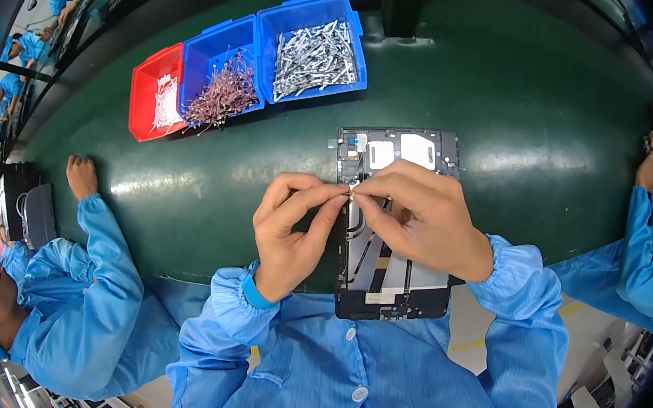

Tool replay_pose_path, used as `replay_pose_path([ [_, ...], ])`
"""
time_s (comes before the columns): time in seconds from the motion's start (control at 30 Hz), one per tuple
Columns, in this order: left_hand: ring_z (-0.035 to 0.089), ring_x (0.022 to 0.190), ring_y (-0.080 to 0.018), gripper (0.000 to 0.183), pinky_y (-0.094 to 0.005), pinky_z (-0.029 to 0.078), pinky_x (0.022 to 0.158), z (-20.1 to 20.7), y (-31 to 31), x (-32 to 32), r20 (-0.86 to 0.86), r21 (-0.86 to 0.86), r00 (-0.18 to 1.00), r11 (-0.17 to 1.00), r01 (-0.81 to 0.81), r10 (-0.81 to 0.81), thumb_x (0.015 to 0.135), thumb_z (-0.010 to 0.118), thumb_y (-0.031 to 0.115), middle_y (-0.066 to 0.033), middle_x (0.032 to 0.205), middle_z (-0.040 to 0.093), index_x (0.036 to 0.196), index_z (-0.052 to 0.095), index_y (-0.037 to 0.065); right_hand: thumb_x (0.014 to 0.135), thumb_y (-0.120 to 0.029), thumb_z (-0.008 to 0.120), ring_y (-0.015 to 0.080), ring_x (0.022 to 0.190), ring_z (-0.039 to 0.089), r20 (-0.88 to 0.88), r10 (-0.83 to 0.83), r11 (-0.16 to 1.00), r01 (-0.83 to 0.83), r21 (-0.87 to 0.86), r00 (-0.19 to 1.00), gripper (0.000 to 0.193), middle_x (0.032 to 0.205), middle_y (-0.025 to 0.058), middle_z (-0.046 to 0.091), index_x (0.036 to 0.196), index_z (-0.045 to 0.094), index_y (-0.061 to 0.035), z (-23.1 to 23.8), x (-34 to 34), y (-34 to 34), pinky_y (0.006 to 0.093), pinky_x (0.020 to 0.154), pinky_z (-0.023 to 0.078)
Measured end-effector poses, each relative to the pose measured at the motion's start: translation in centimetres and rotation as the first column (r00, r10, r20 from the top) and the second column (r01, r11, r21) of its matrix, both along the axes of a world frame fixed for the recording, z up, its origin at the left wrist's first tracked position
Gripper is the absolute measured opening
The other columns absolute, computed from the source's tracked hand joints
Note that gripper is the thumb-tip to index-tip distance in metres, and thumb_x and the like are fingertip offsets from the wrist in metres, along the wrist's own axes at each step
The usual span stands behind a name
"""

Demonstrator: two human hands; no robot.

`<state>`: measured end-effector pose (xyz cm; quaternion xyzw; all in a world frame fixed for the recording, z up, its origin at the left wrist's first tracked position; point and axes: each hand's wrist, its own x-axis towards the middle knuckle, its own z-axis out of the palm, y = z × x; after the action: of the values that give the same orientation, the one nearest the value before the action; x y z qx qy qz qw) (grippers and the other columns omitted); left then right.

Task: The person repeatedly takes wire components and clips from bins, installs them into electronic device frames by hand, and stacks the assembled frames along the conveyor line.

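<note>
An opened tablet [432,303] lies in front of me with its inside facing up, its near end at the table's edge. White plates, dark ribbon cables and a silvery battery area show in it. Over its left side, my left hand [291,228] and my right hand [422,215] meet fingertip to fingertip. Both pinch at a tiny piece, too small and too covered by the fingers to name. Part of the tablet's middle is hidden under my right hand.
Beyond the tablet stand a blue bin [363,59] of silvery strips, a blue bin [191,51] of thin reddish wires and a red bin [139,94] of small white pieces. A co-worker's hand [82,176] rests on the green table [533,90] at left; another person sits at right.
</note>
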<state>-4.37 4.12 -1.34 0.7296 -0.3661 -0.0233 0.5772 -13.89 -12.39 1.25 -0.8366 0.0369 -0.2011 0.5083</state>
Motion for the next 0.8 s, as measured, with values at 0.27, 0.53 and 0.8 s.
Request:
replay_pose_path([
  [0.27,0.061,0.078,-0.01,0.038,-0.0211,0.05,0.065,-0.1,0.5,2.1,-0.499,0.067,0.865,0.994,0.084,-0.039,0.088,0.071,0.001,-0.0091,0.102,0.065,0.125,0.061,-0.002,0.08,0.0,0.071,0.0144,0.056,0.058,0.02,0.034,0.996,-0.032,-0.085,0.999,0.01,0.077,0.0082,0.061,0.09,0.068,-0.0003,-2.0,1.8,-0.9,0.0277,0.051,0.048],
  [0.53,0.058,0.054,-0.0065,0.02,-0.02,0.044,0.045,0.6,0.2,4.1,-0.775,0.207,0.632,0.936,0.284,-0.021,0.095,0.067,0.012,-0.0051,0.075,0.065,0.107,0.062,-0.003,0.081,-0.001,0.069,0.02,0.066,0.064,-0.068,0.081,0.983,-0.091,-0.162,0.994,0.009,0.079,0.0097,0.062,0.09,0.066,0.0009,-2.4,1.8,-1.0,0.031,0.058,0.052],
  [0.8,0.055,0.049,-0.0055,0.015,-0.0193,0.041,0.04,0.7,-0.2,4.3,-0.775,0.213,0.631,0.929,0.303,-0.028,0.094,0.068,0.012,-0.003,0.068,0.063,0.099,0.063,-0.001,0.082,-0.009,0.068,0.027,0.064,0.063,0.015,0.051,0.97,-0.046,-0.238,0.999,0.008,0.08,0.0079,0.058,0.085,0.063,-0.0039,-2.9,1.9,-0.7,0.0366,0.053,0.051],
])
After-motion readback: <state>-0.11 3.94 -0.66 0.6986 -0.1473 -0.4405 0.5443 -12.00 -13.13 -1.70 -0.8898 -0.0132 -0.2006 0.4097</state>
